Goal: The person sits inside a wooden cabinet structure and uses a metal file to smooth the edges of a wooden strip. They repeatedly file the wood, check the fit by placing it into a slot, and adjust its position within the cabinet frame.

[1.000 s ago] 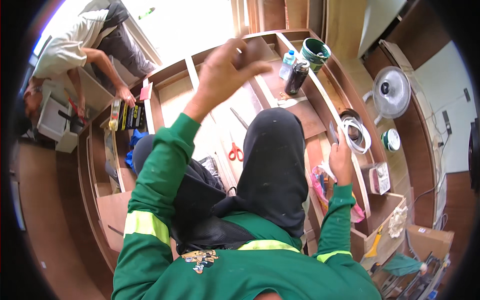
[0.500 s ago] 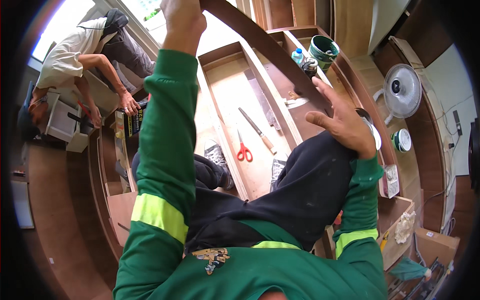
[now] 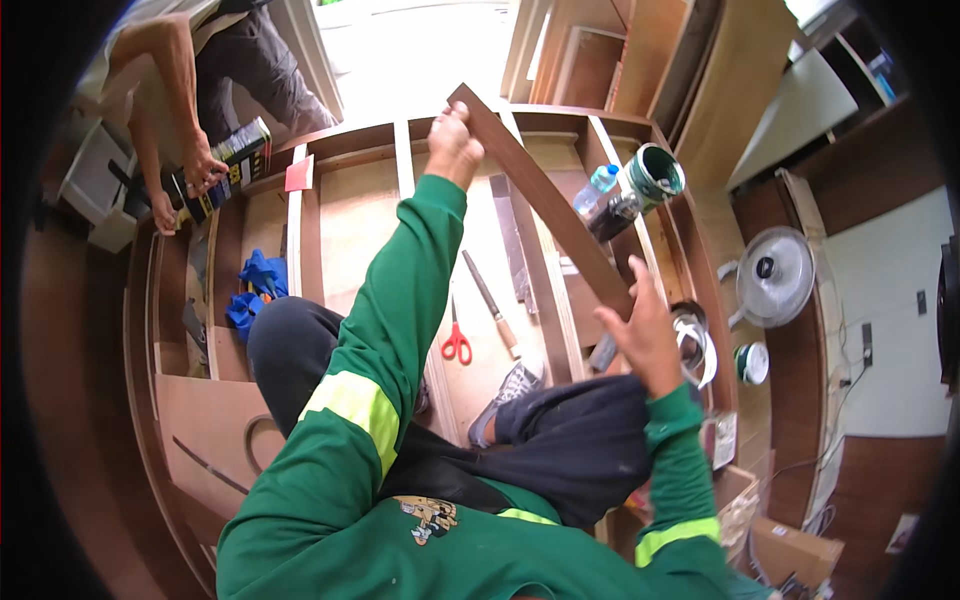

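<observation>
We hold a long dark-brown wooden strip slanting above the wooden cabinet frame that lies flat beneath us. Our left hand grips the strip's far upper end, its fingers curled tight around the edge; our right hand takes the near lower end, thumb and fingers wrapped on it from below. Both sleeves are green with a yellow band. Inside the frame, under the strip, lie red-handled scissors, a wooden-handled chisel just right of them, and a grey shoe nearer to us. A clear plastic bottle and a green paint bucket stand at the frame's right side, beyond the strip. A blue cloth lies in the frame's left compartment. At the frame's far left corner, another person's hand holds a dark spray can.
</observation>
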The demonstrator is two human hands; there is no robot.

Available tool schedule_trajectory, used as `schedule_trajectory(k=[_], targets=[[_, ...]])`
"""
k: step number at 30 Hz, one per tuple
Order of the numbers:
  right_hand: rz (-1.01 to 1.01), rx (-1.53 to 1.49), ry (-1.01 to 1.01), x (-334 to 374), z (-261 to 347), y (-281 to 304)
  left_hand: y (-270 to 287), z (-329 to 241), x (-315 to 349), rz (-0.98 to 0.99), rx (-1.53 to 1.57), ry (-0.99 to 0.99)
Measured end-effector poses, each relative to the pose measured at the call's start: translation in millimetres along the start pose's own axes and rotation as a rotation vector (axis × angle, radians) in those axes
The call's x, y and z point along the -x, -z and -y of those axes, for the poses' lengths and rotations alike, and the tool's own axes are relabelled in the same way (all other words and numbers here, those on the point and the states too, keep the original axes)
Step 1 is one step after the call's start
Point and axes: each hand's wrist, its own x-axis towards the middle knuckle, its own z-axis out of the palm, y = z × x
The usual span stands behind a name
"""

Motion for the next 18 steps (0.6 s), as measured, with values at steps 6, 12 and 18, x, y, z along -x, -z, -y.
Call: schedule_trajectory(k=[6, 12, 18], targets=[[0.059, 0.082, -0.189, 15, -10, -61, 24, 81, -9, -0.166, -0.391, 0.162], [0.031, -0.010, -0.278, -35, -18, -80, 44, 128, -82, -0.023, -0.533, 0.222], [0.027, -0.001, -0.290, -109, -36, -102, 42, 169, -164, -0.098, -0.503, 0.251]])
